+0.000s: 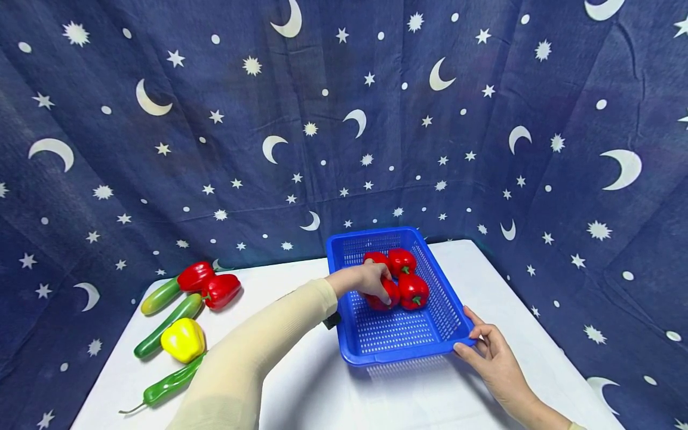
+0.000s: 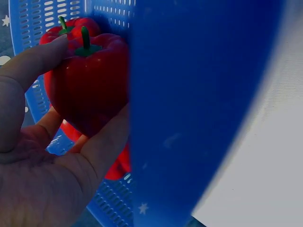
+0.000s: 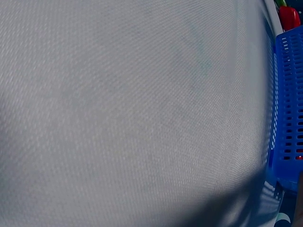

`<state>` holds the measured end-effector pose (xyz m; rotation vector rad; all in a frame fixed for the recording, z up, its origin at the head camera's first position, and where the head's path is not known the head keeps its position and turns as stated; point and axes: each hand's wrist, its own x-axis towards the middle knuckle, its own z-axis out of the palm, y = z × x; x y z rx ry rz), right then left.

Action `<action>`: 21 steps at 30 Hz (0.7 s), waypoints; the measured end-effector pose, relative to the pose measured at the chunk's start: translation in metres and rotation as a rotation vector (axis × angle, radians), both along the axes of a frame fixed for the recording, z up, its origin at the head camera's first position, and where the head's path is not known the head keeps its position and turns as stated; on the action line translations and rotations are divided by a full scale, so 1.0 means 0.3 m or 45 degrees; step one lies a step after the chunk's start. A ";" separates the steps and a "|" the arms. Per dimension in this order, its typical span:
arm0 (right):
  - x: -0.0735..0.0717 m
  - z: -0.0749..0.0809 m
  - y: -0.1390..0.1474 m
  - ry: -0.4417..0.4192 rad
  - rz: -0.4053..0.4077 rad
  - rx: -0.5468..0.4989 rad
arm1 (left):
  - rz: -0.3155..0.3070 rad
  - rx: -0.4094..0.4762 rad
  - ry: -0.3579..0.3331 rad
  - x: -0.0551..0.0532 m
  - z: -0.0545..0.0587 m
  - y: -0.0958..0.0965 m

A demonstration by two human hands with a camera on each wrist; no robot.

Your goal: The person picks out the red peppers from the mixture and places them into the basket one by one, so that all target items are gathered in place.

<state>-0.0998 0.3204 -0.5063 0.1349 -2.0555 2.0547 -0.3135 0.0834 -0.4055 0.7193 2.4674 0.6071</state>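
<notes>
My left hand (image 1: 373, 280) reaches over the side of a blue plastic basket (image 1: 398, 357) and grips a red bell pepper (image 2: 90, 80) inside it, thumb near the green stem and fingers curled beneath. Close by in the basket lie other red bell peppers, one at the back (image 1: 402, 261) and one to the right (image 1: 414, 291). At the basket's near right corner, my right hand (image 1: 493, 358) holds the rim between thumb and fingers. The basket is tilted, its near edge above the tabletop. In the right wrist view only the basket's slotted wall (image 3: 289, 99) shows at the right edge.
On the left of the white table (image 1: 301, 382) lie two red bell peppers (image 1: 221, 291), two cucumbers (image 1: 171, 325), a yellow bell pepper (image 1: 183, 340) and a long green chili pepper (image 1: 171, 385). A dark blue curtain (image 1: 301, 119) with moons and stars hangs behind the table.
</notes>
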 end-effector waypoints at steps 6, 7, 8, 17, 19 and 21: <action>0.000 -0.002 -0.001 0.007 0.003 -0.007 | -0.021 0.000 0.018 -0.004 -0.010 -0.008; 0.000 -0.002 -0.001 0.009 0.002 -0.007 | -0.030 -0.005 0.022 -0.005 -0.011 -0.009; 0.000 -0.003 -0.001 0.010 0.001 -0.009 | -0.038 -0.009 0.025 -0.005 -0.012 -0.010; -0.001 -0.005 -0.002 0.014 -0.006 0.009 | -0.065 0.000 0.037 -0.004 -0.018 -0.024; -0.001 -0.005 -0.001 0.017 -0.004 0.010 | -0.060 0.013 0.029 -0.005 -0.020 -0.025; -0.002 -0.005 -0.001 0.020 -0.003 0.012 | -0.051 0.025 0.014 -0.006 -0.022 -0.026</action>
